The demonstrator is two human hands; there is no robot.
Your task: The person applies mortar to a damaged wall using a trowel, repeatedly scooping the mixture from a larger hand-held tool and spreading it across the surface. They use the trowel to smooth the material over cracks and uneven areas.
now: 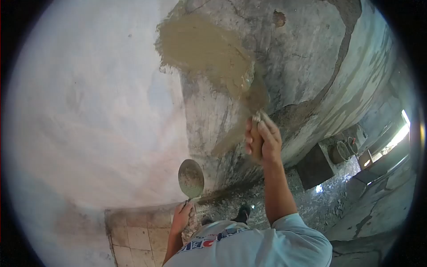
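My right hand [269, 138] is wrapped round the wooden handle of a trowel [256, 140], held up close to the wall. The trowel's blade is smeared and hard to tell from the wet plaster around it. A patch of wet brown plaster [202, 49] spreads over the wall [296, 58] above and left of that hand. Lower down, my left hand [181, 216] grips the short handle of a round pan [191, 178]. Its flat, greyish face has mortar stains and stands out in front of the wall's base.
Left of the patch lies smooth whitish wall [98, 89]. Square tiles [138, 236] are at lower left. Rubble litters the floor [311, 209] by my feet. A dark box-like block [315, 167] and round containers [341, 151] stand along the wall at right.
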